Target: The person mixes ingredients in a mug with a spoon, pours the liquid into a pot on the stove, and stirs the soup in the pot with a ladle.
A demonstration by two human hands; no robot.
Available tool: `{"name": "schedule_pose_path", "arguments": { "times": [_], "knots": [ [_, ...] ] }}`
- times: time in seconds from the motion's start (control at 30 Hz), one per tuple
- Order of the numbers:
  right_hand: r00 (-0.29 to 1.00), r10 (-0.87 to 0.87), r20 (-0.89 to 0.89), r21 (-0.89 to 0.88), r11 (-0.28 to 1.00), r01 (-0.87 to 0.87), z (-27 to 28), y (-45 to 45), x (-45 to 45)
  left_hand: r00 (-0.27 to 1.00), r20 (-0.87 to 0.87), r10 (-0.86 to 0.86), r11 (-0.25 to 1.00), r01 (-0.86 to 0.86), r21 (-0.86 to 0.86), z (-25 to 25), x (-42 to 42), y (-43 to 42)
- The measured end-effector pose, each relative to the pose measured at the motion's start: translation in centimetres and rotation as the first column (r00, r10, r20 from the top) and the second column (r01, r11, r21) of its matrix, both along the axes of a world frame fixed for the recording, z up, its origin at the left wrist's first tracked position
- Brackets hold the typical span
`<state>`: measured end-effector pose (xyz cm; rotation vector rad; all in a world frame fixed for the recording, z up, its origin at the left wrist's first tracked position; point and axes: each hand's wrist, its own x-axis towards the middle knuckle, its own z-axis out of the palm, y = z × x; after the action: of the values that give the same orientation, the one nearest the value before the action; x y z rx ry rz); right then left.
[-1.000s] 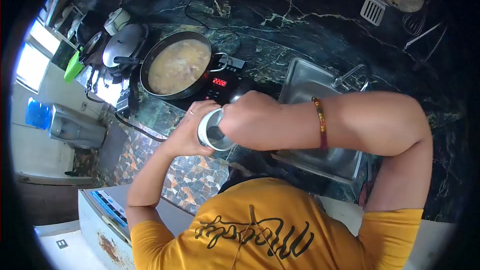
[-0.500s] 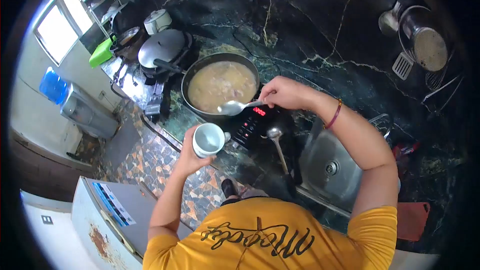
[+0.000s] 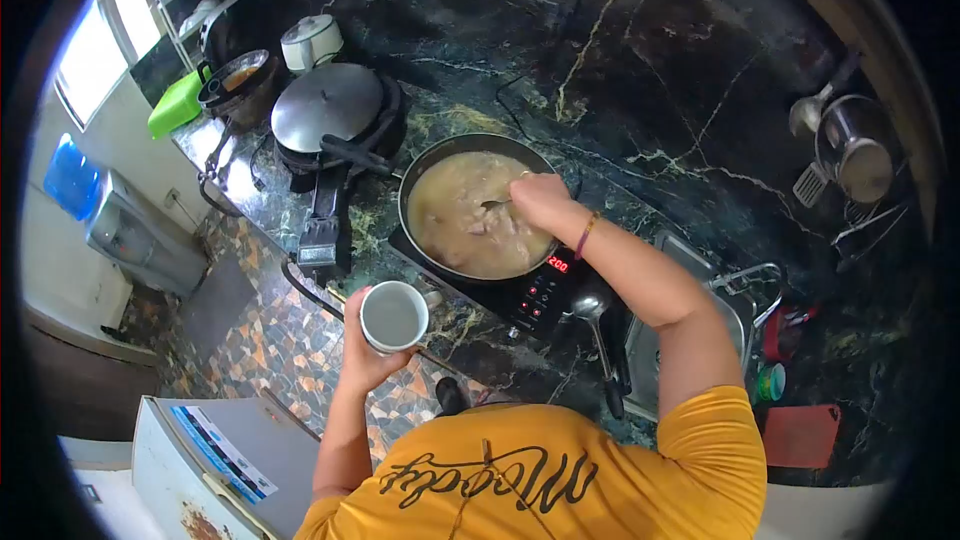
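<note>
My left hand [image 3: 368, 350] is wrapped round a white mug [image 3: 394, 316], held in front of the counter's edge. Pale liquid shows inside the mug. Over the wide dark pan [image 3: 402, 202] my right hand [image 3: 545, 202] grips a spoon [image 3: 497, 203], whose bowl is down in the cloudy, pale-brown stew [image 3: 460, 230]. Pieces of what looks like meat stick up through the liquid. Under the pan is a black induction cooktop [image 3: 530, 302] with red lit digits. A ladle [image 3: 588, 310] lies beside the cooktop, its dark handle pointing toward me.
Left of the pan stands a round lidded appliance [image 3: 327, 105] with a dark handle. A steel sink [image 3: 650, 370] and a red cutting board [image 3: 802, 437] are at the right. Utensils and a strainer [image 3: 865, 165] hang on the back wall. The fridge [image 3: 190, 470] is at lower left.
My right hand has moved from beside the pan to over it, and the spoon now dips into the stew. The mug stays in my left hand, while the whole view has shifted.
</note>
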<state>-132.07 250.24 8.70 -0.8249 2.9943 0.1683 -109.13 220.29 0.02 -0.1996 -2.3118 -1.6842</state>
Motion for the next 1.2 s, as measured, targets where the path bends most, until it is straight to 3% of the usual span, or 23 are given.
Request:
{"name": "schedule_pose_path", "arguments": {
  "times": [0.13, 0.2, 0.3, 0.33, 0.4, 0.43, 0.5, 0.53, 0.63, 0.67, 0.73, 0.9, 0.97, 1.1, 1.2],
  "knots": [
    [0.996, 0.091, 0.000, 0.034, 0.995, -0.091, 1.6, -0.5, 1.5, 0.993, -0.115, 0.035, 0.996, -0.044, -0.075, -0.8, -1.4, -2.0],
    [0.984, 0.078, -0.160, -0.053, 0.995, -0.088, 4.5, 0.1, 2.2, 0.987, -0.155, 0.052, 0.995, -0.063, -0.071, -0.5, -2.1, -2.5],
    [0.992, 0.025, -0.120, -0.057, 0.998, -0.032, 8.3, 0.3, 4.0, 0.968, -0.240, 0.071, 0.994, -0.088, -0.060, 0.4, -3.0, -2.6],
    [0.993, 0.033, -0.117, -0.056, 0.998, -0.040, 8.4, 0.6, 4.1, 0.951, -0.303, 0.062, 0.989, -0.100, -0.113, 1.2, -3.3, -2.6],
    [0.954, 0.019, -0.300, -0.170, 0.983, -0.073, 8.3, 1.5, 4.2, 0.901, -0.433, 0.038, 0.969, -0.138, -0.202, 2.4, -4.2, -2.5],
    [0.956, 0.029, -0.293, -0.170, 0.982, -0.082, 7.8, 2.0, 4.3, 0.903, -0.427, 0.047, 0.968, -0.147, -0.203, 2.6, -4.6, -2.4],
    [0.952, 0.118, -0.282, -0.032, 0.991, -0.133, 6.0, 3.0, 4.7, 0.872, -0.489, 0.003, 0.978, -0.104, -0.178, 2.9, -5.0, -2.4],
    [0.957, 0.090, -0.277, -0.083, 0.990, -0.118, 6.6, 2.9, 4.9, 0.860, -0.509, -0.024, 0.995, -0.030, -0.098, 2.7, -5.5, -2.3],
    [0.932, 0.010, -0.362, -0.267, 0.957, -0.114, 7.7, 2.9, 5.6, 0.847, -0.528, -0.059, 0.991, -0.015, -0.136, 3.9, -5.3, -2.1],
    [0.935, 0.013, -0.355, -0.271, 0.956, -0.116, 6.9, 3.3, 5.5, 0.834, -0.549, -0.051, 0.992, -0.024, -0.128, 3.6, -5.4, -1.9],
    [0.974, 0.110, -0.198, -0.062, 0.990, -0.124, 4.3, 4.2, 4.8, 0.825, -0.559, -0.075, 0.990, -0.005, -0.141, 3.7, -5.2, -1.8],
    [0.973, 0.047, -0.225, -0.133, 0.988, -0.079, -0.2, 2.9, 3.7, 0.809, -0.586, -0.050, 0.999, 0.027, -0.047, 5.1, -4.8, -0.1],
    [0.986, 0.140, -0.095, -0.054, 0.988, -0.146, -3.0, 2.1, 3.4, 0.799, -0.598, -0.054, 0.998, 0.051, -0.022, 5.1, -4.6, 0.1],
    [0.989, 0.101, -0.105, -0.066, 0.992, -0.108, 2.6, 1.1, 6.2, 0.768, -0.639, -0.041, 0.998, -0.001, -0.065, 5.3, -3.9, 0.0],
    [0.985, 0.006, -0.175, -0.214, 0.976, -0.044, 5.4, 2.8, 6.9, 0.735, -0.677, -0.037, 0.979, -0.110, -0.173, 5.8, -3.2, -0.4]
  ]
}}
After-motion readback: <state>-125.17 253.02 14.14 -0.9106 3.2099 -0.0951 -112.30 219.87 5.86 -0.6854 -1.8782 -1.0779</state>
